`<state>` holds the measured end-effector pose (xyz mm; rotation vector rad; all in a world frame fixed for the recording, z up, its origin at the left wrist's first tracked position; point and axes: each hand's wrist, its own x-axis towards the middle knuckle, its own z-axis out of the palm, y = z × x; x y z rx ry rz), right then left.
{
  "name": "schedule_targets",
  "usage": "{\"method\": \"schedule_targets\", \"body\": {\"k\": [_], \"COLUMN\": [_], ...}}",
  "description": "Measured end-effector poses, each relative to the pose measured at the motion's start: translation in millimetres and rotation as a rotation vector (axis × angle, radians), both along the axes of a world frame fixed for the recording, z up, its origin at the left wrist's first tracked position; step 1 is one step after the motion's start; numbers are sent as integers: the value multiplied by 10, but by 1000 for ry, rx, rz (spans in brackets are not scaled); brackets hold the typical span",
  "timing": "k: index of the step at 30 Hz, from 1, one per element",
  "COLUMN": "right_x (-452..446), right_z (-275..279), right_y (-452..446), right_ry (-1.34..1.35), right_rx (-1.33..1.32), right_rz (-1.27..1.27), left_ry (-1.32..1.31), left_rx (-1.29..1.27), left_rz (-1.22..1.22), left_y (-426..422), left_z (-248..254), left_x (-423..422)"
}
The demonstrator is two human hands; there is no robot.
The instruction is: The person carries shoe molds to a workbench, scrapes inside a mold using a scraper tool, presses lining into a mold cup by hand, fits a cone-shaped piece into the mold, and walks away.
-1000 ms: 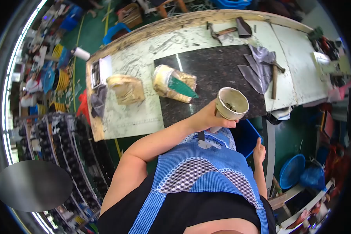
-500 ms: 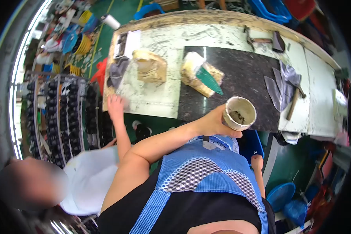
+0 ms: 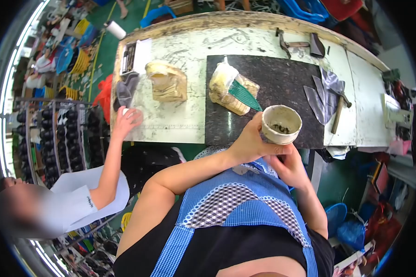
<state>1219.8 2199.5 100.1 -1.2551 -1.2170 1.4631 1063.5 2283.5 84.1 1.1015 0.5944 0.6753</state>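
Observation:
My left hand (image 3: 253,144) is wrapped round a cream cup (image 3: 282,123) with dark bits inside it, held upright over the front edge of the bench. Just below the cup, my right hand (image 3: 290,167) is raised close to my left hand; its fingertips are partly hidden behind the cup and my left hand, so what they touch is unclear. Beyond the cup, a crusted pot on a block (image 3: 226,85) rests on the black slab (image 3: 282,69), with a green piece (image 3: 245,95) leaning from it.
A second crusted holder (image 3: 168,85) stands on the bench (image 3: 185,124). Grey pieces (image 3: 326,94) and a hammer (image 3: 340,113) lie right, another hammer (image 3: 289,44) at the back. At left, a co-worker's hand (image 3: 126,121) touches the bench edge. A blue basin (image 3: 336,215) is low right.
My right hand has come up from low at my right side to beneath the cup. The co-worker has come into view at left, one hand at the bench. My left hand still holds the cup.

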Motion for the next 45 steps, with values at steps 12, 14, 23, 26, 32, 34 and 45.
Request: {"method": "schedule_targets", "body": {"k": [12,14,23,26,32,34,45], "right_x": [75,-11,-122,-141,-42,-46,-2], "right_z": [-34,-78,-32,-56,-68,-60,-112], "right_y": [776,1001,1398,1453,1666,1724,1829], "right_ry": [-755,-786,-568,-609,-802,-872,-682], "right_rx": [62,106,43,27,184,234,168], "right_rz": [70,87,189,266,448,501,267], "left_ry": [215,213,15,25,35,56,-23], "left_rx": [502,462,117,169,182,185,52], "left_rz": [430,315,177,179,266,281,294], "left_y": [1388,1513,1505,1492,1418,1450,1737], "left_z": [38,-107,-253,-279,-226,-227,-101], "left_x": [-912,-783,-589,-595,-560,-586,-492]}}
